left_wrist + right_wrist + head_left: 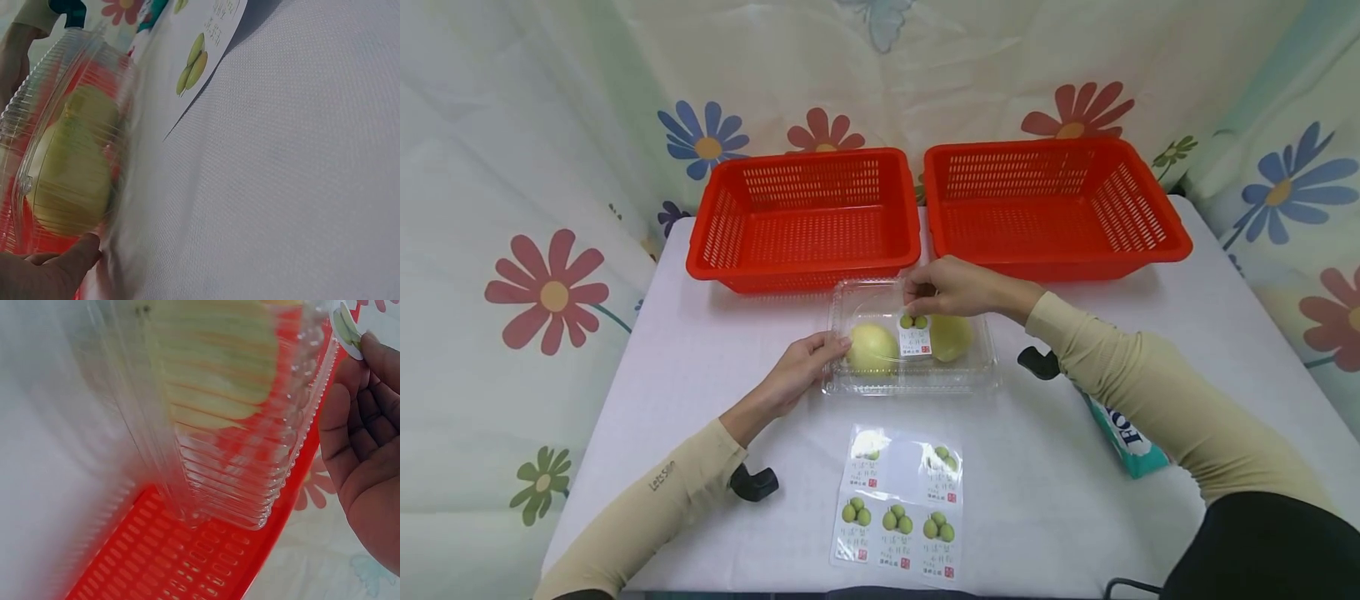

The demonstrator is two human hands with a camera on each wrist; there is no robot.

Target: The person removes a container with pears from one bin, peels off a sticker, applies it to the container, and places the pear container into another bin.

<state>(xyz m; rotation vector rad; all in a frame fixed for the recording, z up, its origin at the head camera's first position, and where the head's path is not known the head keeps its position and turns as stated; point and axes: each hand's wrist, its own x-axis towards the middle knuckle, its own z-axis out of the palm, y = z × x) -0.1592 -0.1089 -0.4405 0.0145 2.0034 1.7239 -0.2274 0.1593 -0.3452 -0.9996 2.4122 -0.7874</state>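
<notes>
A clear plastic clamshell box (917,382), its lid down, lies on the white table with two pale yellow-green pears (872,350) inside. My left hand (801,371) holds the box by its left end; the left wrist view shows a fingertip (87,247) against the plastic beside a pear. Over the lid, my right hand (958,287) pinches a small white label (914,343) by its top edge between thumb and finger. Pears and writing are printed on this label, which hangs over the middle of the box. In the right wrist view the label (347,331) is at the fingertips.
Two red perforated baskets stand behind the box, one left (805,279) and one right (1052,271). In front lies a sheet of pear labels (901,475) with one gap in its top row. A teal packet (1138,450) is partly under the right forearm.
</notes>
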